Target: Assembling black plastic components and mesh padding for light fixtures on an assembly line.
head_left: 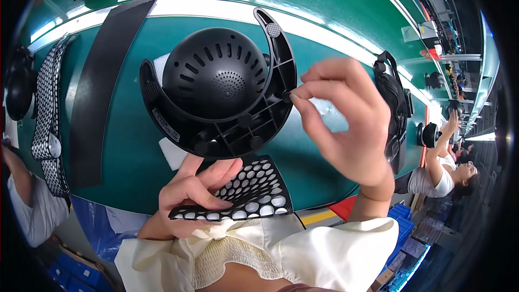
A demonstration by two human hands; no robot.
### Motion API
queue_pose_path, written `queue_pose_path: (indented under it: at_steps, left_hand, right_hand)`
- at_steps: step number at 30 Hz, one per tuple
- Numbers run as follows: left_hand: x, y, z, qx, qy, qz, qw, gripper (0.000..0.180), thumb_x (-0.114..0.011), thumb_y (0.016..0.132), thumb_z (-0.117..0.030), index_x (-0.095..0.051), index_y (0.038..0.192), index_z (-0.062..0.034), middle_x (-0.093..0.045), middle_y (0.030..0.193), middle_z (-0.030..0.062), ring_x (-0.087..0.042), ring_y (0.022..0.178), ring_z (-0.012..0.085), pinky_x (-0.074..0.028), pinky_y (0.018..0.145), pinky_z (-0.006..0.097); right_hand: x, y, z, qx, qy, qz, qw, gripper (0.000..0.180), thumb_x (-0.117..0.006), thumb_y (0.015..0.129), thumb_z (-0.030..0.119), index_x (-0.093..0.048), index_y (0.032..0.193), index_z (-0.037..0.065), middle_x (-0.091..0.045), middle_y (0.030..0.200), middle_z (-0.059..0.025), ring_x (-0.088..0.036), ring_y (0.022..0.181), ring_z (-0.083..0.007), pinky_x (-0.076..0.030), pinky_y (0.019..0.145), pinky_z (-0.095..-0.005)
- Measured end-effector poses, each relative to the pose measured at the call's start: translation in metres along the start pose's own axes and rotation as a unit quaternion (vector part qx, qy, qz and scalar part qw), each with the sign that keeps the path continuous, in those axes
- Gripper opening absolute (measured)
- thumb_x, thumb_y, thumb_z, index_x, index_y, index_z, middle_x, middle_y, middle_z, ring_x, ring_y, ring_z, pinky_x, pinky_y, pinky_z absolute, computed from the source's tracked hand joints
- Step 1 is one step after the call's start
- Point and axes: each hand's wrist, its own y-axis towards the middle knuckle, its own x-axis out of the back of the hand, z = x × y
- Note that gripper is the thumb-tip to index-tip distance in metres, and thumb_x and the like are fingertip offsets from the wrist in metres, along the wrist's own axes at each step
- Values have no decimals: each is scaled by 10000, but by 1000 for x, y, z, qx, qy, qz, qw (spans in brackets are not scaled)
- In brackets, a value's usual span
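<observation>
In front of me on the green tabletop lies a black domed housing with slots and a patch of small holes, cradled by a crescent-shaped ribbed black base. Round pads sit on the base, among them a dark one along the lower edge and a dotted grey one near the upper tip. My right hand is closed in a pinch at the base's right side, its fingertips at a small black round pad. My left hand grips a bent black sheet of round pads below the base.
A long black strip and another sheet of round pads lie to the left. Black units stand at the far left. A black strapped item lies to the right. A person works farther right; another person's arm shows at left.
</observation>
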Motion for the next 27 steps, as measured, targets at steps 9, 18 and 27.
queue_pose_path:
  at_steps: [9,18,27]
  left_hand:
    - [0,3,-4,-7,-13,-3,1000,68,-552,705,90,-520,766,98,-10,1327,310,-147,1186,496,-176,975,544]
    - [0,6,-8,-2,5,8,1000,75,-571,713,62,-532,765,100,0,1333,296,-142,1196,483,-171,982,536]
    - [-4,9,-4,-10,29,20,999,84,-585,729,31,-518,772,56,-61,1339,252,-158,1217,447,-166,1008,501]
  right_hand:
    - [5,-11,-10,171,-166,-38,970,143,-588,679,95,-610,763,-18,-556,761,-110,-520,620,-182,-378,510,-241]
    - [-18,3,-26,-328,552,180,745,227,-477,861,211,-524,780,4,-562,631,-49,-518,510,-63,-353,419,-168]
    - [-22,-11,4,-330,577,161,730,457,-525,801,29,-273,1181,19,-554,741,-80,-533,491,-94,-393,388,-177]
